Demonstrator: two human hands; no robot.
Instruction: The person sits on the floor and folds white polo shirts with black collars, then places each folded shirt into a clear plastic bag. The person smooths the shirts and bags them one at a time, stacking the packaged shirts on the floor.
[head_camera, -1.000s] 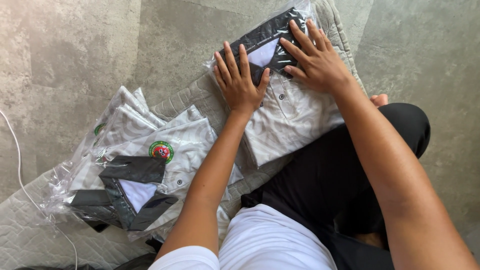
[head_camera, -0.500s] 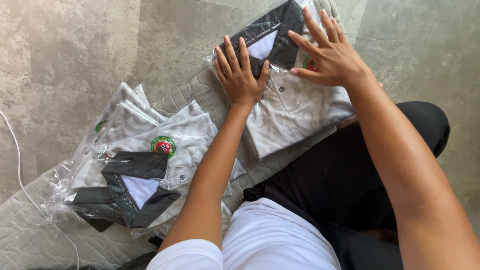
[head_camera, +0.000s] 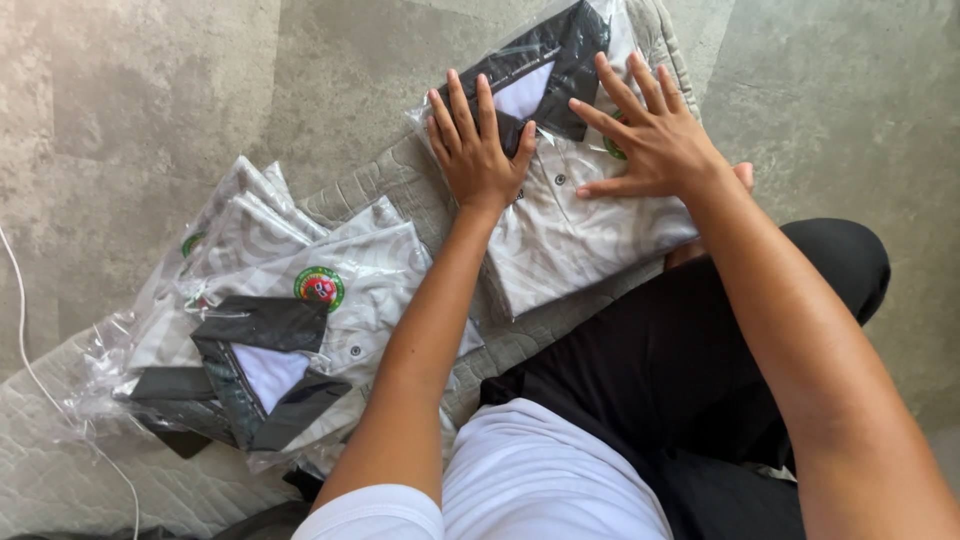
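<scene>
Your left hand (head_camera: 478, 152) and right hand (head_camera: 648, 140) lie flat, fingers spread open, on a bagged polo shirt (head_camera: 570, 225): pale patterned grey, dark collar, lying on the quilted mat (head_camera: 400, 185) beside your knee.

Hands (head_camera: 560, 150) hide the bagged shirt's (head_camera: 570, 240) front.

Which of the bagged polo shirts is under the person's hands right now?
The single bagged polo shirt at upper right, with the left hand and right hand flat on it. The stack of bagged shirts at left lies untouched.
</scene>
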